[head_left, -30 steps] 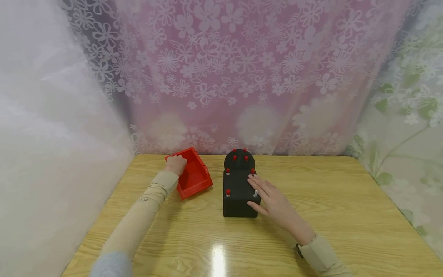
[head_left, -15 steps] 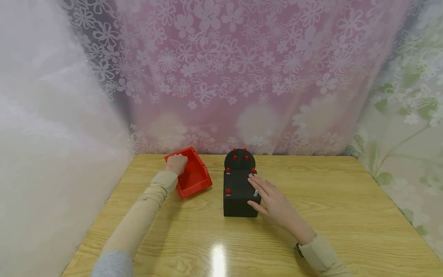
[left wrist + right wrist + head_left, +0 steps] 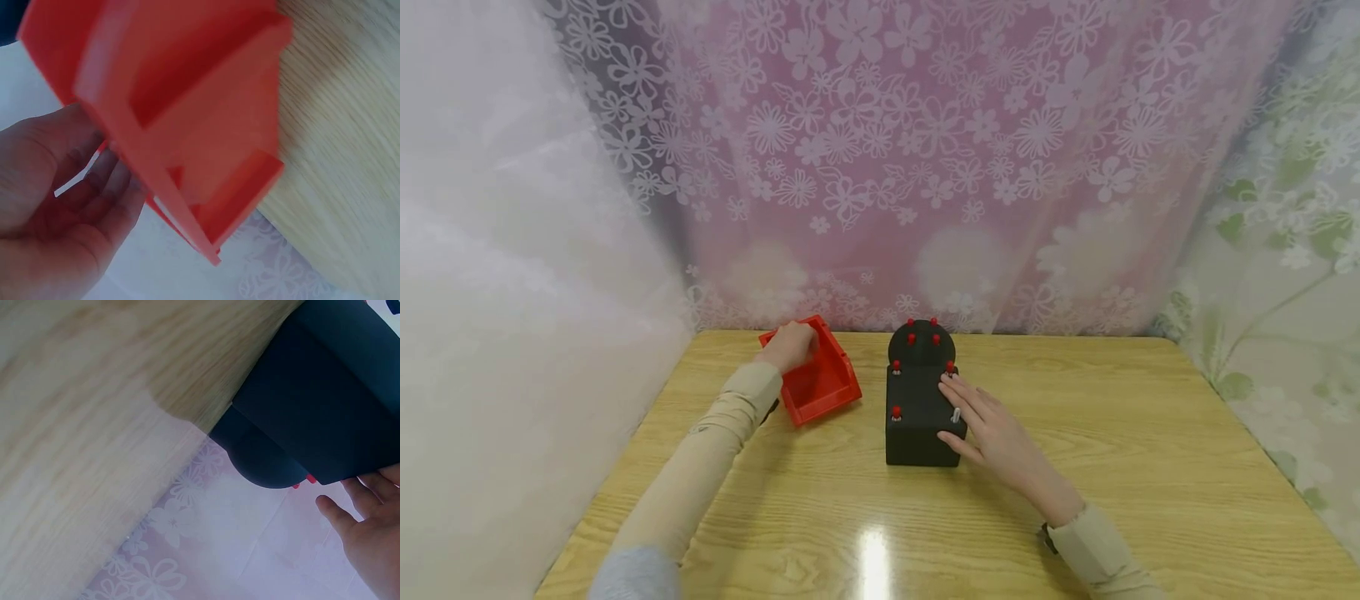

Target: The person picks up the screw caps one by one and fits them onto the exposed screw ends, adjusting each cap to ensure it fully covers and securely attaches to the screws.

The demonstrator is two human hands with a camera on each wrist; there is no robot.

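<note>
On the left of the table lies an open red plastic bin [image 3: 820, 379], turned at an angle. My left hand [image 3: 790, 346] reaches over its far left side, fingers bent down into it. In the left wrist view the bent fingers [image 3: 112, 187] lie beside the bin wall; I cannot tell whether they pinch anything. A black box [image 3: 921, 400] with a round back plate [image 3: 921, 343] stands at mid-table. Red-capped toggle switches [image 3: 897, 413] stick up from both; one switch [image 3: 956, 414] at the near right shows a bare metal lever. My right hand [image 3: 996, 433] rests its extended fingers along the box's right side.
The wooden table [image 3: 1135, 450] extends to the right of the box and in front of it. A pink floral curtain [image 3: 925, 167] hangs right behind its far edge. Pale sheets stand along the left [image 3: 535, 292] and right [image 3: 1277, 250] sides.
My left hand has risen a little and turned inside the red bin, so its bent fingers now show. The right hand stays on the black box. The whole view has shifted slightly.
</note>
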